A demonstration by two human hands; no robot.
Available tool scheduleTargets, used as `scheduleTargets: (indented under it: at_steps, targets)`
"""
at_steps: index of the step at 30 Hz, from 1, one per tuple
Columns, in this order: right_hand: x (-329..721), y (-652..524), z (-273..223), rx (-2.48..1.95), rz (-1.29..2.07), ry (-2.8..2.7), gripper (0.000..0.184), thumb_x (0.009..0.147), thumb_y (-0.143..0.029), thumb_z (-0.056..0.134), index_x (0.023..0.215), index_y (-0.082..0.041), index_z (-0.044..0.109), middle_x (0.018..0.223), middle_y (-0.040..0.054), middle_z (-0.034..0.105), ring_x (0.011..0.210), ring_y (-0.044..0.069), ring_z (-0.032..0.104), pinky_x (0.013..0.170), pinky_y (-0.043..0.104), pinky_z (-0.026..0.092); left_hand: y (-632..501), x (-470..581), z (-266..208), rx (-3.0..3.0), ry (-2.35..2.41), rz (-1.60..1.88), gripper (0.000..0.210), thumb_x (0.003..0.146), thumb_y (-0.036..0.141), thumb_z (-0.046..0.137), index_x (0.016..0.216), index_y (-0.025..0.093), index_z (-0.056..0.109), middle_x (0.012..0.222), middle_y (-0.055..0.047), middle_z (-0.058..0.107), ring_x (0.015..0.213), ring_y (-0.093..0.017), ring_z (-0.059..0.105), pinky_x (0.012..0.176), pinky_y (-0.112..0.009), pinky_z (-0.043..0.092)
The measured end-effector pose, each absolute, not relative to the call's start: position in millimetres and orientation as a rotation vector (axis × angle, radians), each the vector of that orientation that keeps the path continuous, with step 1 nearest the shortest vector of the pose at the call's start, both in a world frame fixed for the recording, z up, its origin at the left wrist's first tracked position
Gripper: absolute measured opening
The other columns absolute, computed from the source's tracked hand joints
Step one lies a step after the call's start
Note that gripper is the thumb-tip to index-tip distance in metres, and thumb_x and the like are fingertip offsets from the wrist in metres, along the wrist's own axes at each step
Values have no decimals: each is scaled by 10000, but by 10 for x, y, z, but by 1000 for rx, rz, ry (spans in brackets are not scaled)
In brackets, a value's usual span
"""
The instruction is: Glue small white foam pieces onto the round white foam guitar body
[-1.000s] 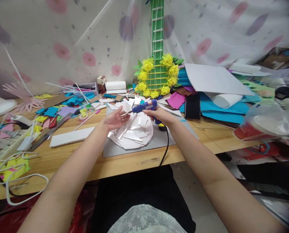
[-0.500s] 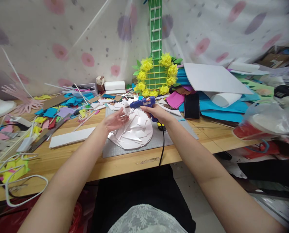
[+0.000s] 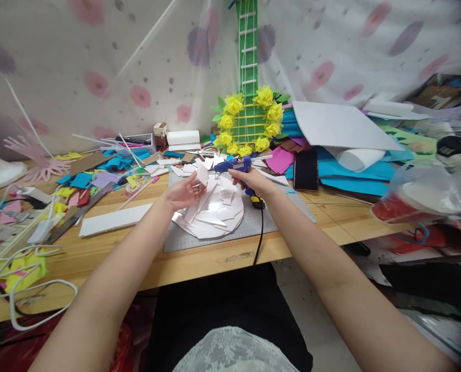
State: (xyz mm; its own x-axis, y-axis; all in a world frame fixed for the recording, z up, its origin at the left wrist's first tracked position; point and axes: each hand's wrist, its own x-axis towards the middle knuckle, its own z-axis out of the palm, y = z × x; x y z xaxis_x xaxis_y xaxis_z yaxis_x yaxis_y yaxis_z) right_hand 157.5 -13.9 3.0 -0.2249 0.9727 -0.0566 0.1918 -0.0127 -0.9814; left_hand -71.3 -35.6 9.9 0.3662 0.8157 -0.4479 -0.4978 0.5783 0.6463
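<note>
My left hand (image 3: 186,191) pinches a small white foam-board piece (image 3: 202,174) between thumb and fingers. In my right hand (image 3: 249,180) is a blue hot glue gun (image 3: 232,165), its nozzle pointing left, a short gap from the white piece. A white stick juts from the gun's back end, and its black cord (image 3: 261,227) hangs over the table edge. Below both hands lies a round white board (image 3: 218,227) covered with overlapping angular white pieces. It rests on a grey cutting mat (image 3: 179,241).
Behind stands a green paper guitar (image 3: 248,67) ringed with yellow flowers. Coloured scraps and a white strip (image 3: 114,220) lie left. A phone (image 3: 305,170), blue sheets (image 3: 350,178) and a bagged red cup (image 3: 393,209) are right. White cables (image 3: 65,281) loop at front left.
The glue gun has drawn back to the right, away from the white piece. My left hand stays nearly in place, with the piece now tilted to show its flat face.
</note>
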Motion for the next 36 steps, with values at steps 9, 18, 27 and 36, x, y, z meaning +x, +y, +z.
scheduleTargets:
  at_steps: [9, 18, 27, 36]
  targets:
    - [1531, -262, 152, -1202, 1351, -1581, 305, 705, -456, 674, 651, -187, 541, 561, -1, 522, 510, 100, 476, 444, 230, 380, -365, -678, 151, 434, 860, 888, 241, 883, 295, 501, 780, 121, 634, 684, -59, 628, 674, -129, 611, 665, -241, 530]
    - [1549, -183, 117, -1198, 1324, -1505, 338, 695, -495, 673, 651, -188, 538, 592, 3, 535, 514, 95, 475, 445, 227, 368, -373, -664, 140, 458, 843, 854, 293, 877, 308, 508, 708, 102, 629, 676, -75, 618, 686, -136, 611, 701, -244, 518]
    - [1683, -261, 99, -1178, 1381, -1597, 343, 657, -472, 719, 610, -178, 549, 522, -12, 515, 476, 86, 454, 438, 228, 373, -360, -687, 185, 487, 881, 884, 252, 859, 303, 542, 687, 131, 606, 662, -55, 611, 673, -126, 601, 677, -235, 517]
    - [2089, -51, -330, -958, 1483, -821, 332, 654, -457, 738, 675, -169, 574, 580, -15, 607, 479, 64, 509, 410, 165, 413, -458, -468, -50, 1319, 1428, 894, 408, 627, 401, 750, 921, 136, 652, 854, -47, 638, 770, -142, 577, 725, -264, 440]
